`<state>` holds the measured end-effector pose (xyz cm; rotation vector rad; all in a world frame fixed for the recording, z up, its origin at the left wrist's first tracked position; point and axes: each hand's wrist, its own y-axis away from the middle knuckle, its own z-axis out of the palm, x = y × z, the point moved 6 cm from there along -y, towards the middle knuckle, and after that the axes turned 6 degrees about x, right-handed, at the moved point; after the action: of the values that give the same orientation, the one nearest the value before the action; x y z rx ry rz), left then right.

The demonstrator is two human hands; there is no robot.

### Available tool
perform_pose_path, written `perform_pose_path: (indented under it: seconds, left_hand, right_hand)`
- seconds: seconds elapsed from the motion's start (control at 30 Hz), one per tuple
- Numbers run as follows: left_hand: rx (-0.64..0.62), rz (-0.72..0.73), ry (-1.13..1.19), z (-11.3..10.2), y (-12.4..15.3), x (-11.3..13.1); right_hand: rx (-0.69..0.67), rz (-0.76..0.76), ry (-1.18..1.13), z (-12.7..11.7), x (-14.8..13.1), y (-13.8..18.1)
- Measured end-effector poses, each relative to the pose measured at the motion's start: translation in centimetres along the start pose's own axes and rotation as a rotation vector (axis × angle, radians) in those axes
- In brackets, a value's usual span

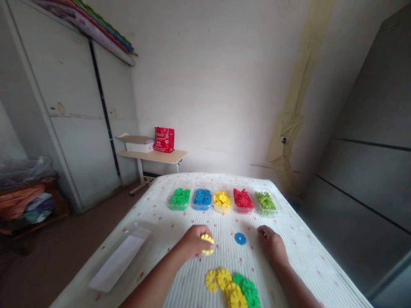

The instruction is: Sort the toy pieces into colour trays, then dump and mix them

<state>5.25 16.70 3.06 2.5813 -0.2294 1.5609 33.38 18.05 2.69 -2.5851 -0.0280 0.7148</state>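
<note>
My left hand (196, 241) pinches a yellow snowflake disc (207, 252) just above the table, a finger crossing its middle. To its right, a single blue snowflake disc (240, 238) lies flat between the two hands. My right hand (273, 247) rests on the cloth beyond that disc, its fingers curled in; whatever they may hold is hidden. Nearest me lie loose yellow discs (224, 279), some overlapping, beside a cluster of green discs (249, 291). Neither hand touches these.
Across the table's far part stand clear tubs of green pieces (180, 197), blue pieces (202, 197), yellow pieces (221, 199), red pieces (242, 199) and small light-green pieces (265, 201). A clear tray (120, 259) with a white strip lies left. Behind, a side table (160, 156) carries a red bag (164, 140).
</note>
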Motion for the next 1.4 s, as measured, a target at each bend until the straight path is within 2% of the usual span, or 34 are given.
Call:
perform_pose_path:
  seconds: [0.17,0.27,0.37,0.47,0.5,0.57,0.63,0.7,0.77,0.8,0.93,1.03,1.2,1.3,1.4]
  left_hand:
    - [0.248,0.129,0.080,-1.7,-3.6,4.4]
    - [0.312,0.197,0.080,-1.7,-4.3,6.5]
    - [0.322,0.253,0.053,-0.9,-3.1,7.2]
    - [0.272,0.287,0.000,0.9,0.7,5.3]
    - [0.217,0.323,-0.029,1.8,2.4,4.2]
    - [0.010,0.506,-0.280,4.8,6.2,2.3]
    - [-0.098,0.544,-0.484,7.2,8.8,-0.3]
    - [-0.134,0.505,-0.608,8.9,9.7,-2.1]
    - [-0.101,0.422,-0.672,9.8,9.2,-2.8]
    - [-0.076,0.377,-0.690,10.0,8.8,-2.8]
    - [-0.086,0.330,-0.691,10.0,7.2,-1.2]
    - [-0.043,0.326,-0.638,8.6,5.5,0.0]
    - [0.187,0.337,-0.396,6.0,0.9,0.1]
    - [0.334,0.348,-0.253,4.7,-1.3,-0.7]
    - [0.448,0.321,-0.194,3.3,-2.3,-1.9]
  right_hand:
    - [0.020,0.009,-0.026,-0.1,0.1,0.1]
    - [0.030,0.019,-0.052,-0.2,0.0,0.2]
    - [0.021,0.033,-0.091,-0.3,0.0,0.2]
    - [-0.013,0.056,-0.147,-0.5,-0.1,0.4]
    - [-0.030,0.072,-0.176,-0.7,-0.2,0.7]
    - [-0.095,0.077,-0.270,-1.2,-0.8,2.0]
    - [-0.204,-0.011,-0.360,-1.6,-1.9,4.2]
    - [-0.327,-0.204,-0.347,-1.5,-3.1,7.2]
    - [-0.403,-0.388,-0.230,-1.0,-3.6,10.3]
    - [-0.397,-0.439,-0.159,-0.7,-3.5,11.5]
    - [-0.233,-0.560,0.086,0.4,-3.1,13.2]
    - [-0.080,-0.595,0.160,1.1,-3.9,11.8]
    - [0.054,-0.455,0.128,3.8,-5.4,6.8]
    - [0.067,-0.408,-0.008,5.5,-6.7,4.6]
    - [-0.017,-0.360,-0.238,7.0,-8.3,3.5]
